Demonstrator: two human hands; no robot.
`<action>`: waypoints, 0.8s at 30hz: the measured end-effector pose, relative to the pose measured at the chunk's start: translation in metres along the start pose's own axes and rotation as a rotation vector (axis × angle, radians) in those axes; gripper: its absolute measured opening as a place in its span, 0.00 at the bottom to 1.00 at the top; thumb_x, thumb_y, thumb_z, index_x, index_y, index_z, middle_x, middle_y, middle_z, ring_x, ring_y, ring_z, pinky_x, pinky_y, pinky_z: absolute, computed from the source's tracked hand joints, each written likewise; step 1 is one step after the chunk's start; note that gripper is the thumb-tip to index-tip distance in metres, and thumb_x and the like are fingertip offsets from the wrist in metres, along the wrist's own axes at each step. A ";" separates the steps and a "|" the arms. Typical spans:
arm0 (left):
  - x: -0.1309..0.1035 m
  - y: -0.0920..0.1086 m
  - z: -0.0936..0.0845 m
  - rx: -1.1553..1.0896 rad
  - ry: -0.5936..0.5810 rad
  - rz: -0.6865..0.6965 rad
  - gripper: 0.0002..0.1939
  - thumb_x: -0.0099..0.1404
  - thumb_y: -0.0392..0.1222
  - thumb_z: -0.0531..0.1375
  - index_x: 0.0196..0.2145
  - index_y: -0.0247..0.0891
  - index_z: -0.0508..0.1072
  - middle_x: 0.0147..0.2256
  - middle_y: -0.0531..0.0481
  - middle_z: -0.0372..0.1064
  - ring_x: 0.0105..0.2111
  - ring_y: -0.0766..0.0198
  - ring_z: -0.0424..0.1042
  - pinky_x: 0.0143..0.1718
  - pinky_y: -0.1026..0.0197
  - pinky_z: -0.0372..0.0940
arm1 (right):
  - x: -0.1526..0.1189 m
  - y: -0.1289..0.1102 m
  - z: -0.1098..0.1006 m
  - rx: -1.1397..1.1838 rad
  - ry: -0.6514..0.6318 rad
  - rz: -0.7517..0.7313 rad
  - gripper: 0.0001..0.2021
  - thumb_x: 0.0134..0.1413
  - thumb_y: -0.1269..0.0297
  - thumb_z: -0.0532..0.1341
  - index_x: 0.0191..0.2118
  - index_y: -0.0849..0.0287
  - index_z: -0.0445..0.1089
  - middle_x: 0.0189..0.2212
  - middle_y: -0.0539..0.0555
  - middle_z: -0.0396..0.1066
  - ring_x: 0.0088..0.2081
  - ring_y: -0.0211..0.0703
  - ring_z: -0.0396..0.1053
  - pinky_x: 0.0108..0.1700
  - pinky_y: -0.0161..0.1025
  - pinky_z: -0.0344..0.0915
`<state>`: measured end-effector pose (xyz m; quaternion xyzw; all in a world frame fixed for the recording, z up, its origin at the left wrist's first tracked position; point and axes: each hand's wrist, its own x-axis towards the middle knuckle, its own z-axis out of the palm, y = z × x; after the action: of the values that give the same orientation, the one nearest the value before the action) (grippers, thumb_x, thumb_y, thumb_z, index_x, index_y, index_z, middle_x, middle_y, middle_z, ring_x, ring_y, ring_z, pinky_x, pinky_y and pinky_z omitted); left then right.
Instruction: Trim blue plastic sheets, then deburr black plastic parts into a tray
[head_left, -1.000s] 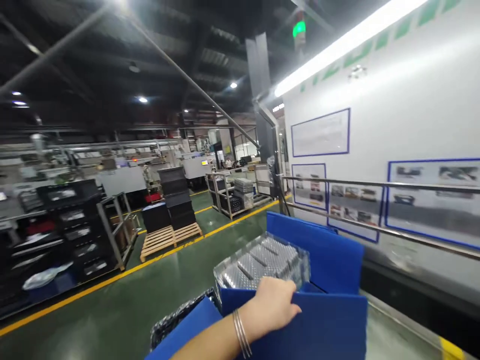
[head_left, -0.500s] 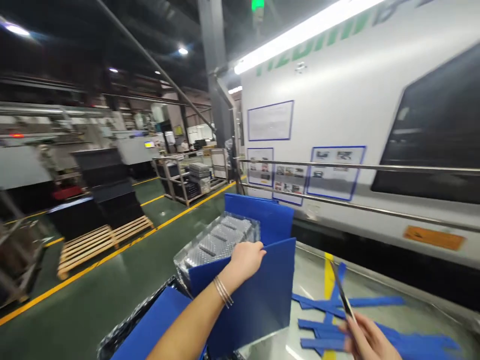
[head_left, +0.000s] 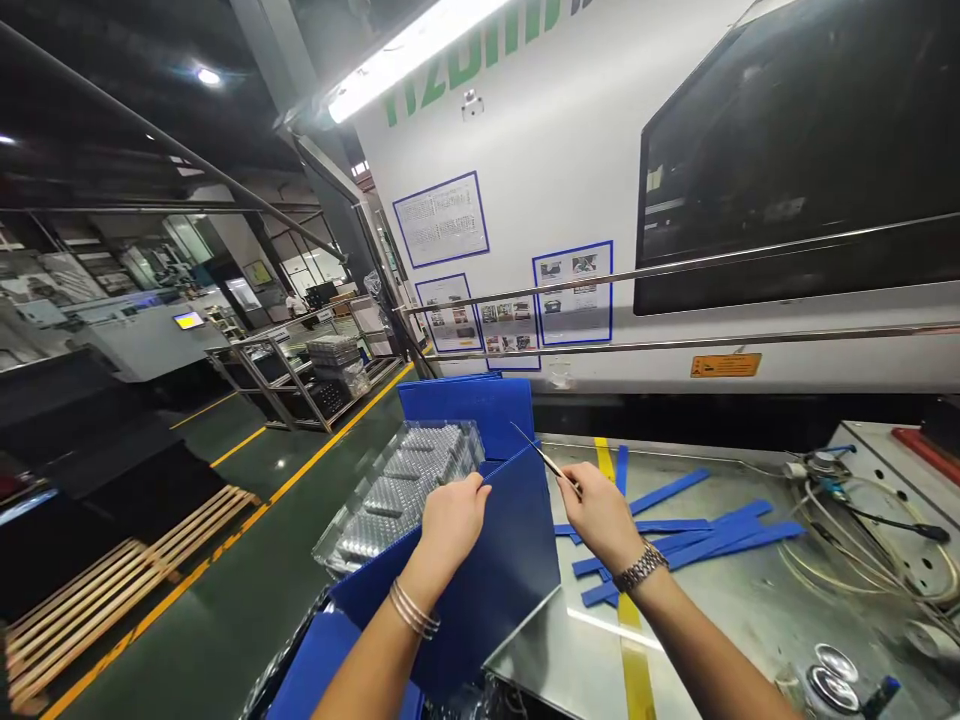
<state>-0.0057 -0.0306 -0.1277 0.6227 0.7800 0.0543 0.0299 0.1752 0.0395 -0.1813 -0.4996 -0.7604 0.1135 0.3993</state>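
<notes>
My left hand [head_left: 454, 516], with bangles at its wrist, grips the top edge of an upright blue plastic sheet [head_left: 502, 570]. My right hand [head_left: 598, 508] is closed around a slim, pointed metal blade [head_left: 548, 462]. The blade points up and left, and its tip is close to the sheet's upper right corner; I cannot tell if they touch. Most of its handle is hidden in my fingers. More blue sheets [head_left: 469, 405] stand behind, beside clear plastic trays [head_left: 412, 480]. Several cut blue strips [head_left: 697, 540] lie right of my hand on the metal tabletop [head_left: 720, 610].
Yellow tape [head_left: 637, 675] runs along the table. Coiled hoses [head_left: 840, 530] and a grey box [head_left: 900, 470] are at the right. Metal rails [head_left: 675, 265] cross in front of the white machine [head_left: 525, 190]. Pallets [head_left: 90, 610] and a wheeled rack [head_left: 292, 375] stand on the floor at left.
My right hand has moved left and up from over the strips, bringing the blade to the sheet's corner. My left hand still grips the sheet. The view has turned right.
</notes>
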 end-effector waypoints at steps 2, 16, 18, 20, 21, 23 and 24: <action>0.000 0.000 0.000 0.003 0.003 0.001 0.16 0.74 0.44 0.48 0.42 0.39 0.74 0.36 0.43 0.78 0.41 0.52 0.78 0.37 0.58 0.63 | 0.001 -0.002 0.000 -0.027 -0.027 0.011 0.12 0.59 0.66 0.51 0.31 0.57 0.70 0.29 0.55 0.71 0.32 0.44 0.69 0.33 0.38 0.61; -0.014 0.007 -0.002 0.036 0.002 -0.004 0.17 0.74 0.46 0.48 0.41 0.40 0.75 0.35 0.43 0.79 0.39 0.51 0.78 0.33 0.59 0.60 | -0.018 -0.010 0.005 -0.293 -0.265 0.216 0.11 0.64 0.71 0.51 0.36 0.59 0.70 0.35 0.55 0.69 0.33 0.41 0.68 0.33 0.35 0.55; -0.016 0.009 -0.002 0.045 0.000 -0.006 0.17 0.74 0.46 0.48 0.42 0.40 0.75 0.35 0.43 0.79 0.39 0.52 0.78 0.32 0.59 0.59 | -0.029 -0.002 0.013 -0.316 -0.307 0.242 0.11 0.65 0.72 0.51 0.37 0.59 0.70 0.36 0.55 0.69 0.35 0.41 0.68 0.34 0.35 0.56; -0.017 0.009 -0.002 0.053 -0.005 -0.002 0.17 0.74 0.45 0.48 0.42 0.40 0.75 0.35 0.44 0.79 0.39 0.52 0.78 0.32 0.59 0.58 | -0.042 0.008 0.025 -0.337 -0.347 0.277 0.12 0.65 0.72 0.50 0.37 0.59 0.70 0.37 0.56 0.70 0.36 0.41 0.69 0.34 0.35 0.56; -0.018 0.009 -0.003 0.057 -0.010 0.002 0.17 0.74 0.45 0.48 0.41 0.40 0.75 0.35 0.44 0.79 0.39 0.52 0.78 0.31 0.60 0.57 | -0.049 0.014 0.031 -0.345 -0.367 0.297 0.12 0.65 0.73 0.50 0.37 0.60 0.71 0.37 0.56 0.70 0.36 0.41 0.69 0.34 0.35 0.57; -0.021 0.007 -0.008 0.062 -0.009 0.008 0.16 0.73 0.46 0.49 0.40 0.41 0.75 0.34 0.45 0.79 0.38 0.52 0.78 0.31 0.60 0.56 | -0.064 0.026 0.045 -0.352 -0.407 0.336 0.12 0.65 0.74 0.50 0.38 0.60 0.71 0.38 0.57 0.71 0.37 0.41 0.69 0.35 0.36 0.58; -0.023 0.005 -0.012 0.062 0.001 0.007 0.16 0.73 0.46 0.49 0.39 0.41 0.75 0.34 0.46 0.79 0.38 0.53 0.78 0.31 0.60 0.55 | -0.072 0.032 0.052 -0.352 -0.427 0.355 0.12 0.64 0.74 0.50 0.38 0.61 0.71 0.39 0.57 0.71 0.37 0.41 0.69 0.36 0.36 0.58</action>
<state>0.0029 -0.0521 -0.1161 0.6261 0.7791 0.0305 0.0102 0.1725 0.0052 -0.2692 -0.6508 -0.7357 0.1502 0.1122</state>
